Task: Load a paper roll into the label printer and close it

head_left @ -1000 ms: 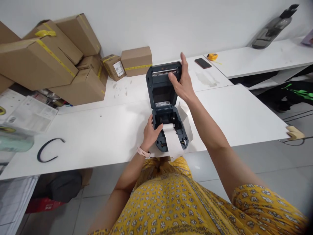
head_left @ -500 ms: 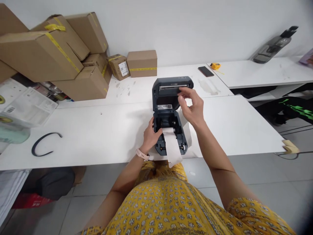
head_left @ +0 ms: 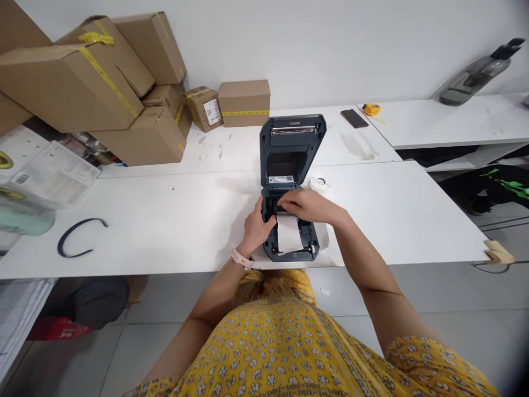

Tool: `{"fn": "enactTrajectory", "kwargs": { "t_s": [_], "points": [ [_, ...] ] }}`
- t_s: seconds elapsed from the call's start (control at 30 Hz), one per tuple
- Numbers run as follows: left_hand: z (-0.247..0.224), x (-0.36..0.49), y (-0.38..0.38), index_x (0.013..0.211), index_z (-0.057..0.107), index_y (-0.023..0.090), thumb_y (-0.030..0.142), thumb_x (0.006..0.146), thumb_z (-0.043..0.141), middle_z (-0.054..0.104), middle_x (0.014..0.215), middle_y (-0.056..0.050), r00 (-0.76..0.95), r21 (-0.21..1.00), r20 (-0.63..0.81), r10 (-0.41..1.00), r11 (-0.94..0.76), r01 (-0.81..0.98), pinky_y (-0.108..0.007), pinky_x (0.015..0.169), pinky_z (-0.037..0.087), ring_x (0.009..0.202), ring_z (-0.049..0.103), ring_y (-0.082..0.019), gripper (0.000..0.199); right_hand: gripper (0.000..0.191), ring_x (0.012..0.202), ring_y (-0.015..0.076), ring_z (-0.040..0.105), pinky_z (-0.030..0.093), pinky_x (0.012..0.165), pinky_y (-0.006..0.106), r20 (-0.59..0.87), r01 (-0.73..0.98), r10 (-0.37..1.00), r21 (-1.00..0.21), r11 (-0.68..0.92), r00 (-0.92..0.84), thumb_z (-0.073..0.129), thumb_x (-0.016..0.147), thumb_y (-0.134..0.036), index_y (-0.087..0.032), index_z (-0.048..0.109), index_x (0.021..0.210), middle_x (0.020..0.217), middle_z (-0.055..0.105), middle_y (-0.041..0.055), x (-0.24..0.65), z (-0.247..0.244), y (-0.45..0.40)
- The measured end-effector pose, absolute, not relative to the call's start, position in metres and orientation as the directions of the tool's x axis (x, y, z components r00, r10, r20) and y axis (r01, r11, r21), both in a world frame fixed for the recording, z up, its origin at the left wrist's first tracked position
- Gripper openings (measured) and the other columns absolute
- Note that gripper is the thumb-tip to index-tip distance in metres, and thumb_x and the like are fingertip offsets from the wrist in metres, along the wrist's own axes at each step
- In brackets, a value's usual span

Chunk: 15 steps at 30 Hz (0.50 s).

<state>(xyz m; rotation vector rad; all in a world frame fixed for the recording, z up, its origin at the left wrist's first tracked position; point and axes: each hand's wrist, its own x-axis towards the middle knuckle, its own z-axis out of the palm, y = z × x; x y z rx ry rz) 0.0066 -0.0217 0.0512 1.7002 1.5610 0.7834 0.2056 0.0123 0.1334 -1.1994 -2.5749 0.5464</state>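
Note:
A dark grey label printer (head_left: 292,149) stands near the table's front edge with its lid raised. A strip of white label paper (head_left: 288,236) lies inside its base, reaching the front roller. My left hand (head_left: 257,227) grips the printer's left side, thumb over the rim by the paper and fingers along the outer wall. My right hand (head_left: 303,205) reaches in from the right over the rear of the base, fingers curled down behind the paper. Whatever its fingertips touch is hidden.
Beside the printer's right side sits a white roll (head_left: 320,184). Cardboard boxes (head_left: 136,135) are stacked at the back left. A black headband (head_left: 68,237) lies at left. Further back are a phone (head_left: 354,118), a yellow tape measure (head_left: 371,109) and a pump bottle (head_left: 475,77).
My right hand has left the lid and moved down into the base. The lid stands further back. The paper's end no longer hangs over the front edge. My left hand stays put.

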Motion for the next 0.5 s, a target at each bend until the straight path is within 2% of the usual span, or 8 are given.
{"fn": "enactTrajectory", "kwargs": {
  "t_s": [0.07, 0.13, 0.17, 0.27, 0.37, 0.5],
  "points": [
    [0.048, 0.006, -0.022, 0.166, 0.031, 0.013, 0.036, 0.093, 0.058, 0.071, 0.138, -0.019, 0.107, 0.788, -0.028, 0.994, -0.044, 0.614, -0.055, 0.105, 0.053, 0.123, 0.07, -0.04, 0.081, 0.034, 0.102, 0.029, 0.075, 0.046, 0.106, 0.045, -0.146, 0.752, 0.742, -0.233, 0.617, -0.654, 0.044, 0.101, -0.02, -0.012, 0.077, 0.105, 0.106, 0.081, 0.0169, 0.195, 0.122, 0.007],
    [0.042, 0.005, -0.022, 0.167, 0.029, 0.015, 0.036, 0.095, 0.053, 0.07, 0.139, -0.019, 0.131, 0.784, 0.0, 0.991, -0.081, 0.616, -0.054, 0.103, 0.053, 0.12, 0.071, -0.039, 0.079, 0.039, 0.105, 0.0321, 0.075, 0.036, 0.116, 0.05, -0.206, 0.791, 0.767, -0.078, 0.606, -0.608, 0.039, 0.102, -0.017, -0.007, 0.076, 0.107, 0.106, 0.081, 0.0222, 0.185, 0.114, 0.006],
    [0.039, 0.004, -0.022, 0.167, 0.028, 0.016, 0.035, 0.095, 0.052, 0.069, 0.141, -0.018, 0.146, 0.789, 0.028, 0.989, -0.111, 0.604, -0.053, 0.104, 0.053, 0.12, 0.071, -0.037, 0.078, 0.041, 0.106, 0.0327, 0.075, 0.033, 0.118, 0.051, -0.208, 0.799, 0.776, -0.051, 0.6, -0.596, 0.036, 0.103, -0.017, -0.005, 0.075, 0.109, 0.107, 0.08, 0.0236, 0.182, 0.111, 0.007],
    [0.029, -0.001, -0.021, 0.169, 0.021, 0.017, 0.035, 0.097, 0.047, 0.07, 0.137, -0.017, 0.197, 0.81, 0.103, 0.975, -0.197, 0.553, -0.049, 0.101, 0.055, 0.113, 0.072, -0.033, 0.078, 0.042, 0.107, 0.033, 0.074, 0.036, 0.112, 0.05, -0.224, 0.786, 0.757, -0.078, 0.614, -0.614, 0.035, 0.104, -0.019, -0.008, 0.075, 0.112, 0.114, 0.079, 0.0224, 0.18, 0.109, 0.013],
    [0.025, -0.007, -0.018, 0.17, 0.012, 0.015, 0.039, 0.099, 0.045, 0.076, 0.116, -0.015, 0.254, 0.816, 0.089, 0.963, -0.216, 0.536, -0.048, 0.094, 0.056, 0.092, 0.073, -0.03, 0.082, 0.04, 0.105, 0.0311, 0.074, 0.043, 0.101, 0.044, -0.253, 0.764, 0.726, -0.108, 0.636, -0.639, 0.038, 0.104, -0.022, -0.013, 0.077, 0.109, 0.113, 0.081, 0.0174, 0.186, 0.113, 0.02],
    [0.027, -0.014, -0.013, 0.171, 0.01, 0.014, 0.04, 0.099, 0.044, 0.075, 0.096, -0.01, 0.311, 0.784, 0.061, 0.948, -0.238, 0.574, -0.045, 0.088, 0.056, 0.077, 0.07, -0.027, 0.083, 0.04, 0.109, 0.0284, 0.074, 0.045, 0.098, 0.04, -0.315, 0.76, 0.696, -0.175, 0.626, -0.645, 0.039, 0.103, -0.021, -0.02, 0.073, 0.124, 0.118, 0.081, 0.0121, 0.194, 0.119, 0.024]
  ]
}}
